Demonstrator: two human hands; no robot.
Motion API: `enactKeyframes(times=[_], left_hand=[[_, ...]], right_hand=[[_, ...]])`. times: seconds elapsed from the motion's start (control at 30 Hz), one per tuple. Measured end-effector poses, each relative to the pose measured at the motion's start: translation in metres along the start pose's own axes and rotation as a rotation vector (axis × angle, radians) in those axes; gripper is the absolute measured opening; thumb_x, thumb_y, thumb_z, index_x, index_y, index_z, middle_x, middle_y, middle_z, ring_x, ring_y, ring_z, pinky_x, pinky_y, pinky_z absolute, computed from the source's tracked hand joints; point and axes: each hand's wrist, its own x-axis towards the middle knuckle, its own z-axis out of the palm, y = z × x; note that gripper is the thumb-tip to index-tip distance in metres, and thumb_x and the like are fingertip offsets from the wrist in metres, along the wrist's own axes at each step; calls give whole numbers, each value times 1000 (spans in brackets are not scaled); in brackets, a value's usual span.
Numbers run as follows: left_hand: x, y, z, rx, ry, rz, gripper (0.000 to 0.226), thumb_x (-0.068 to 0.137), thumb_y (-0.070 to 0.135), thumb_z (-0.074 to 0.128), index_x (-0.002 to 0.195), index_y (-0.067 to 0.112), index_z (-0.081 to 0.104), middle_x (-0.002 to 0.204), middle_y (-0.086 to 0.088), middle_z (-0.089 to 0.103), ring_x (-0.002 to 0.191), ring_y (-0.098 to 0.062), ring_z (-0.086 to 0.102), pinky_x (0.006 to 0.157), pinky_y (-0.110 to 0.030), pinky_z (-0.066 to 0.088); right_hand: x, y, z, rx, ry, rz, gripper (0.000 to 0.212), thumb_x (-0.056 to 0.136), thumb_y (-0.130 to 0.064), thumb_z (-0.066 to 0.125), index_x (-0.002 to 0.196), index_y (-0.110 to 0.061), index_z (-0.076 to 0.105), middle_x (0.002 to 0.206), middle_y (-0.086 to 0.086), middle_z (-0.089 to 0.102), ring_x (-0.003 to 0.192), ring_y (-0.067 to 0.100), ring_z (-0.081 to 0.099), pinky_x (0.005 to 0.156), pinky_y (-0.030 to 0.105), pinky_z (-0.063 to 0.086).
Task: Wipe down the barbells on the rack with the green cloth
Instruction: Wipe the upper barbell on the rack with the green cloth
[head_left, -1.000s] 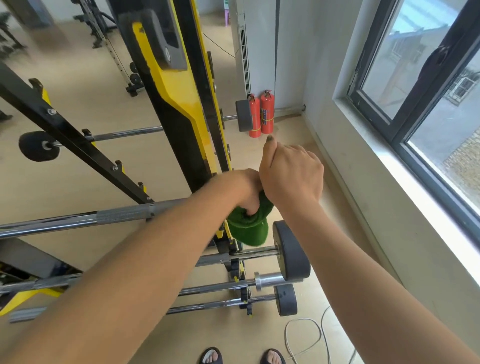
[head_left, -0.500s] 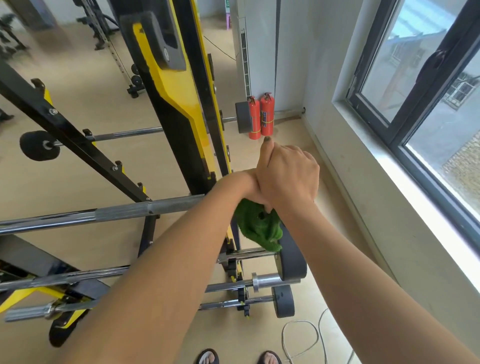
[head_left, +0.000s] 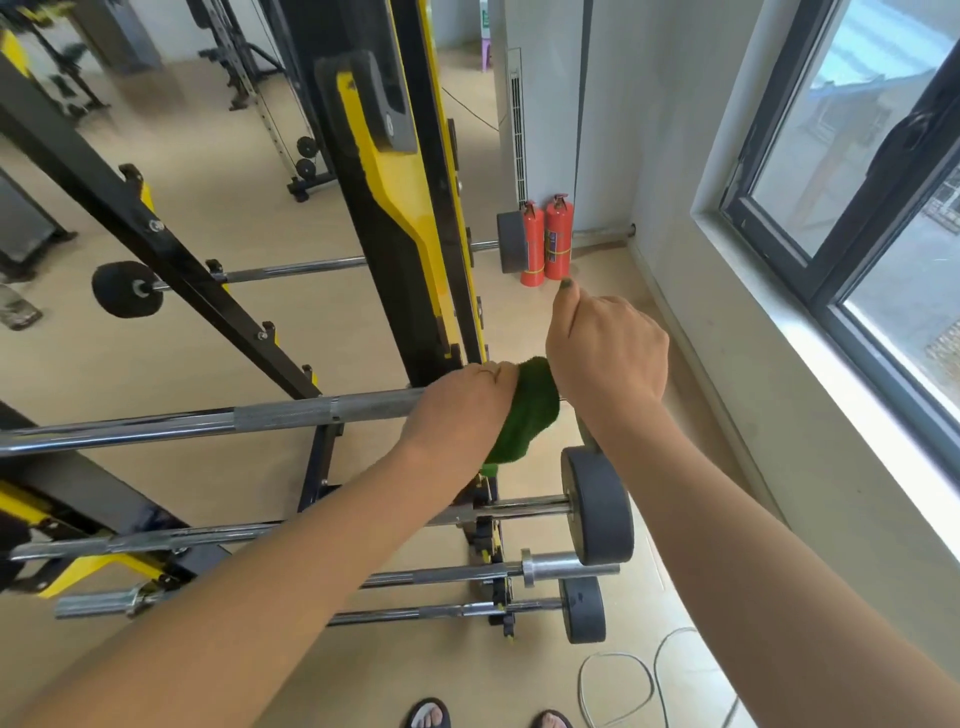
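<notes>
A long chrome barbell (head_left: 208, 423) lies across the black and yellow rack (head_left: 410, 249). The green cloth (head_left: 527, 415) is wrapped over the bar's right part. My left hand (head_left: 460, 410) is closed around the cloth and the bar. Just right of the cloth, my right hand (head_left: 608, 353) grips the bar's end, thumb raised. Three lower barbells (head_left: 441, 574) rest on the rack below, two with dark plates (head_left: 597, 512).
Another barbell (head_left: 291, 270) with dark end weights lies on the far side of the rack. Two red fire extinguishers (head_left: 548, 241) stand by the wall. A window sill (head_left: 831, 364) runs along the right. White cable (head_left: 618, 680) loops on the floor near my sandalled feet.
My left hand has slid the green cloth leftward along the top bar, away from my right hand. The cloth now shows between the two hands. My right hand keeps its hold.
</notes>
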Motion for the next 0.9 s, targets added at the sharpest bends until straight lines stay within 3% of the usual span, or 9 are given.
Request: enactKeyframes(times=[0.17,0.3,0.37,0.43,0.53,0.63,0.7,0.8,0.9], left_hand=[[18,17,-16,193,-70,7,34,92,8,61,122,8,47,111,-6,60,101,-27,62,72,-36,44],[23,44,-7,158,-79,92,12,98,12,52,109,11,54,108,-5,60,101,-23,61,78,-32,42],[26,29,-4,59,-93,51,14,96,17,55,110,12,52,103,-2,61,98,-24,63,79,-34,47],[27,4,-2,-35,-206,27,24,93,14,56,115,14,47,96,1,58,92,-25,64,75,-40,54],[31,-6,-2,51,-248,70,41,89,8,59,125,11,40,92,-2,49,91,-27,62,66,-40,50],[30,31,-9,136,-204,119,6,96,10,50,98,11,45,91,-5,52,96,-26,61,77,-36,47],[32,47,-1,155,-131,145,12,99,7,43,89,13,42,94,-5,56,98,-23,58,78,-32,41],[34,32,1,17,-133,88,7,98,10,45,102,12,51,101,-4,59,92,-24,59,75,-34,43],[36,-1,0,18,-236,113,28,94,12,54,120,12,44,90,-1,50,86,-27,62,69,-40,53]], right_hand=[[-2,-4,3,-6,14,-12,56,106,-36,17,67,-13,50,66,1,51,65,21,48,70,31,31],[-1,-4,2,6,22,0,56,107,-35,19,69,-14,53,70,2,51,67,22,45,71,32,31],[-1,-1,0,24,13,3,55,107,-35,19,67,-14,50,65,-2,46,65,20,45,69,31,30],[-1,2,-1,28,-7,-11,55,107,-36,18,63,-15,43,60,-5,39,60,18,45,67,30,31],[-1,1,-2,25,-1,-22,55,107,-34,19,61,-15,41,59,-4,39,59,18,45,66,30,30],[0,-2,3,10,25,-36,56,107,-36,19,66,-14,51,65,0,51,67,22,48,69,32,29],[1,-3,4,0,28,-32,56,107,-37,19,66,-16,51,68,1,54,68,23,47,70,33,29],[1,1,2,27,7,-24,54,108,-35,21,63,-16,45,60,-3,40,64,20,41,69,32,27],[0,4,-1,37,-4,-23,55,108,-34,19,57,-18,35,58,-7,35,56,14,35,66,31,27]])
